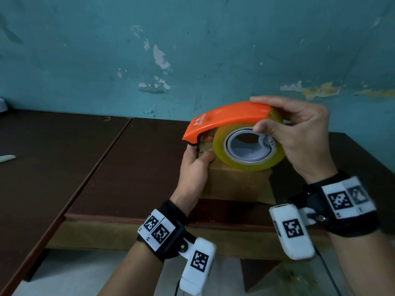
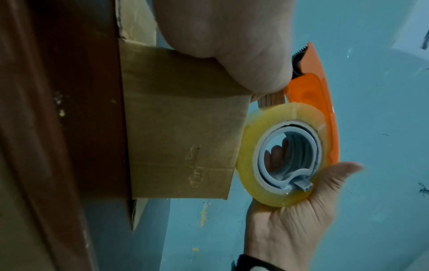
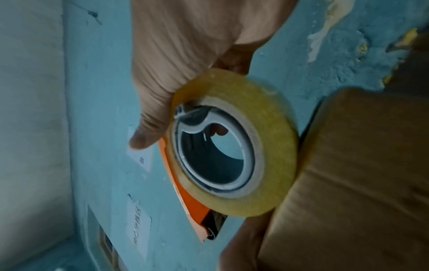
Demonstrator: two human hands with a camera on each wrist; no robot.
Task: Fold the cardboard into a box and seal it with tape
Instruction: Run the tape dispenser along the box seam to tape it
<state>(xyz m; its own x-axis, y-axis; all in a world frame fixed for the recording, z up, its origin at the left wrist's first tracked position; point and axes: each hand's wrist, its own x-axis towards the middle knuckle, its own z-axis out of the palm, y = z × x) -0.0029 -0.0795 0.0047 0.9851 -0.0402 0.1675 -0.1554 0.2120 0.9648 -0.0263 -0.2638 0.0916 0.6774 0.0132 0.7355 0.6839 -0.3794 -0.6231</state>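
my right hand grips the orange tape dispenser w/ its slick tape roll; left hand clasps the light, dentable cardboard box at its corner; best held there.

surface: dark brown table | on it: cardboard box, pale object at left edge

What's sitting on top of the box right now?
The tape roll, in its orange dispenser, rests on the box top, gripped by the right hand. The left hand holds the box's left top edge. The roll and hands hide the top seam.
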